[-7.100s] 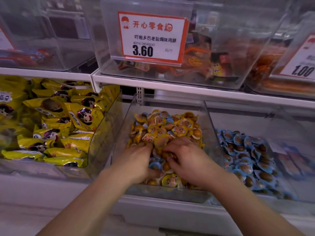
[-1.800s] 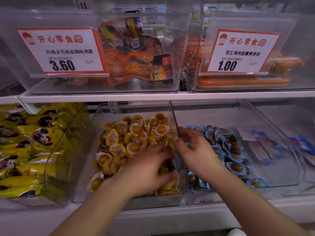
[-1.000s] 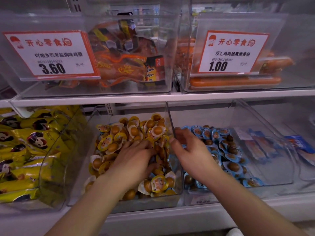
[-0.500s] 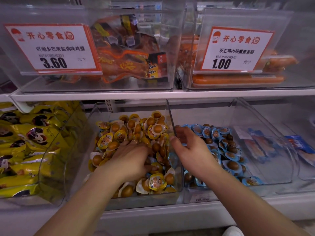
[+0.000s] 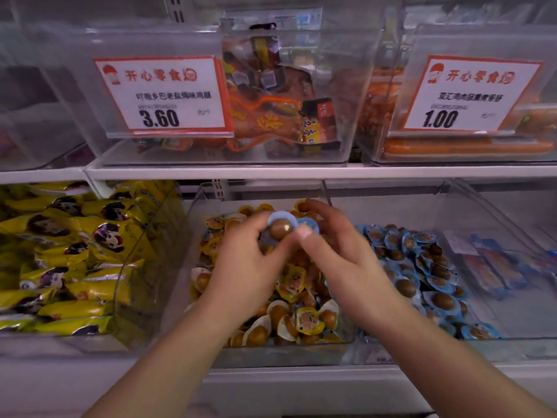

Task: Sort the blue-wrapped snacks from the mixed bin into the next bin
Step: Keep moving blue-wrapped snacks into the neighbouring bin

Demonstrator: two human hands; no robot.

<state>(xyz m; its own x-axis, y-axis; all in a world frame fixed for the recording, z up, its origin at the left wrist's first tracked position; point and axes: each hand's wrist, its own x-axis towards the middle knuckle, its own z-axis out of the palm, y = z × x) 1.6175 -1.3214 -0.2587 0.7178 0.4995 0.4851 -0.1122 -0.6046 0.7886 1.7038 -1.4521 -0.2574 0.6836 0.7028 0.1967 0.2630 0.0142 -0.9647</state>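
Note:
The clear mixed bin point(image 5: 271, 356) in the middle of the lower shelf holds mostly yellow-wrapped snacks point(image 5: 294, 282). My left hand point(image 5: 241, 273) is raised over it and pinches a blue-wrapped snack point(image 5: 280, 227) between fingers and thumb. My right hand point(image 5: 346, 267) meets it from the right, thumb against that snack, and pinches a second blue wrapper point(image 5: 309, 225). The neighbouring bin point(image 5: 482, 346) on the right holds a pile of blue-wrapped snacks point(image 5: 422, 267).
A bin of yellow bags point(image 5: 75, 260) stands to the left. A clear divider wall point(image 5: 328, 194) separates the two snack bins. The upper shelf point(image 5: 271, 171) carries clear bins with price signs point(image 5: 164, 96) just above my hands. Flat blue packets point(image 5: 494, 267) lie at the far right.
My left hand has come up out of the pile with a blue-wrapped snack. My right hand has moved from the divider back over the mixed bin to meet it.

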